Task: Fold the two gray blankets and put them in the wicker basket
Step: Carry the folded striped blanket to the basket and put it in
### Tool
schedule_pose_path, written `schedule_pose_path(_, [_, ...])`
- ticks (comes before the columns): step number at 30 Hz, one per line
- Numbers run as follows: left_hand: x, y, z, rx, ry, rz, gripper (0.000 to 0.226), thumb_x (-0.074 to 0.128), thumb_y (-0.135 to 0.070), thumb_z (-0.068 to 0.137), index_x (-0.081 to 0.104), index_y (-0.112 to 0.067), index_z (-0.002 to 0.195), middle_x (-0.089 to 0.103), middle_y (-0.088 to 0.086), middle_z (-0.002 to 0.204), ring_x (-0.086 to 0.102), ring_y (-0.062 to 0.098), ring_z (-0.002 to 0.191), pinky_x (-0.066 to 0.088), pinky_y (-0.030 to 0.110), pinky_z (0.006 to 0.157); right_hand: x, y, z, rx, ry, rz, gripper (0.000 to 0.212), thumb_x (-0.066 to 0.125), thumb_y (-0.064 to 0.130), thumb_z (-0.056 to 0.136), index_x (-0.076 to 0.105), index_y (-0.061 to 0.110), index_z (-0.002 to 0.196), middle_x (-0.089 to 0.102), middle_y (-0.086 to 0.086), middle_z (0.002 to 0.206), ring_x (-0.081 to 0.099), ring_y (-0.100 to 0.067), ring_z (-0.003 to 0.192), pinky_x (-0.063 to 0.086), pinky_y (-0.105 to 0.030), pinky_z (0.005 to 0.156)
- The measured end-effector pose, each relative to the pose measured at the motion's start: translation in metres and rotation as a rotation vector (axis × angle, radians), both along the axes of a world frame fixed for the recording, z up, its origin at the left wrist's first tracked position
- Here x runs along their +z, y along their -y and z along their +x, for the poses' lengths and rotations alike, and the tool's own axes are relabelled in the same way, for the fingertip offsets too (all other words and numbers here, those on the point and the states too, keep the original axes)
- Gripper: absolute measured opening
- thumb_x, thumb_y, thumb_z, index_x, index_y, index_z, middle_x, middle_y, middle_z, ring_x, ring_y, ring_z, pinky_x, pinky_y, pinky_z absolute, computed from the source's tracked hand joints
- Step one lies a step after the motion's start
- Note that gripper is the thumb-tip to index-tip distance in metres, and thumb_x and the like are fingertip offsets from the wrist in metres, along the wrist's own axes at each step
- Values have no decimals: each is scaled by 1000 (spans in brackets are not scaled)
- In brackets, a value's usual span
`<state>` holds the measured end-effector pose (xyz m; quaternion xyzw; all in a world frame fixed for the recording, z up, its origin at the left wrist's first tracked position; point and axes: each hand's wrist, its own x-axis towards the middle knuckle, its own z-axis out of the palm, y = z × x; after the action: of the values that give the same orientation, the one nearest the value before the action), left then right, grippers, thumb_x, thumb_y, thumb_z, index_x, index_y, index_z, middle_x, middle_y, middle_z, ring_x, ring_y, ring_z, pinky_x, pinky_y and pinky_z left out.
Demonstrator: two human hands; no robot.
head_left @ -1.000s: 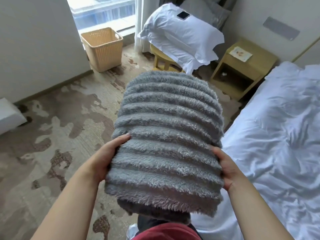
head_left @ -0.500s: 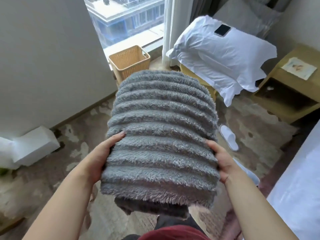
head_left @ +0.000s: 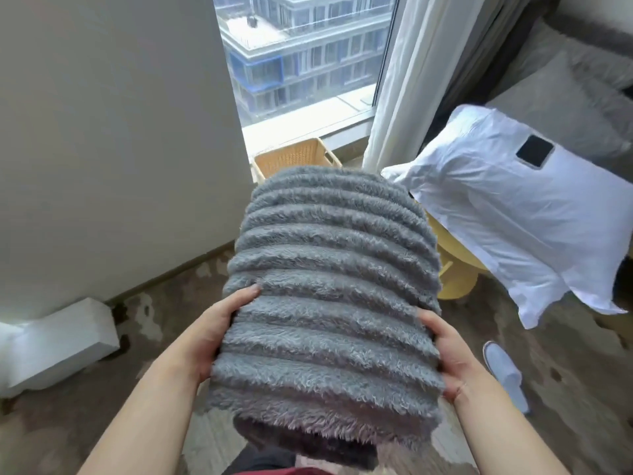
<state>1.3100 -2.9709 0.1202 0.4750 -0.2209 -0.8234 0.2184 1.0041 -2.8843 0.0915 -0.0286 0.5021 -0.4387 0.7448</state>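
Folded blanket [head_left: 329, 286] fills the frame's centre, left hand [head_left: 212, 334] and right hand [head_left: 452, 358] each curled round a side. Basket [head_left: 294, 159] sits upper centre, partly hidden behind it; keep the bundle level and squeezed, lowering it in squarely
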Motion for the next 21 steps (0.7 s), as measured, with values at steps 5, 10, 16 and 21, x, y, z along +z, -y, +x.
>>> schedule_pose_path(5, [-11,121,-12,-84,-14,57,58,78,-40,63,70,-11,113,65,20,120,65,35,106,55,43,80,-11,94,-7,-99,-15,39,68,72,32,63,62,3,124,61,-25,123,58,-41,110,43,-54,100])
schedule_pose_path(10, [-24,222,-40,-159,-5,80,56,81,-40,58,73,-12,106,67,19,115,68,34,99,56,41,76,-22,165,-20,-205,17,51,54,68,33,67,71,2,110,68,-24,110,67,-39,96,54,-50,84])
schedule_pose_path(16, [-47,336,-94,-161,8,117,49,81,-37,59,75,-12,101,70,18,110,70,32,94,57,39,72,-50,274,-67,-249,0,105,56,71,32,63,70,0,109,67,-25,109,68,-39,92,54,-49,83])
schedule_pose_path(21, [-53,432,-130,-54,51,139,44,75,-37,68,74,-12,105,68,18,114,69,33,97,57,41,77,-52,391,-108,-152,32,128,56,76,34,58,73,2,103,68,-24,110,68,-38,93,56,-47,78])
